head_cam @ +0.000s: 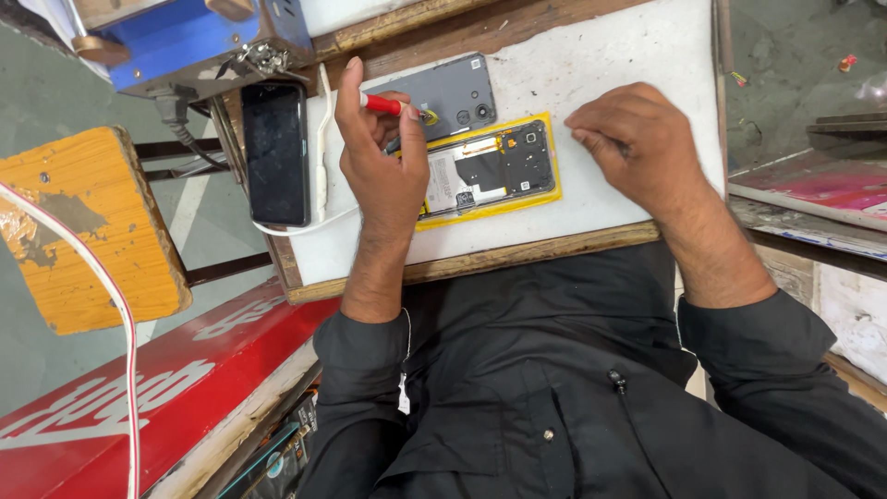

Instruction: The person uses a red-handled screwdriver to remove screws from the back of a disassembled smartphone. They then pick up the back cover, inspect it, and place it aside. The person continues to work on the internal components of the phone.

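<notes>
The grey back cover [450,92] is already off the opened phone [488,170]; the left hand [383,157] grips a red screwdriver [382,103] over its exposed inside, while the right hand [633,139] rests loosely curled and empty on the worktop [610,55], with nothing refitted yet.

Red-handled screwdriver [383,103] angled over opened phone [488,168], flat on yellow mat.

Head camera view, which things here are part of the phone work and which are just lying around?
In use: left hand holding red-handled tool; opened phone on yellow mat; grey back cover; right hand on white board.

Lying about: black phone, white cable, orange stool.
</notes>
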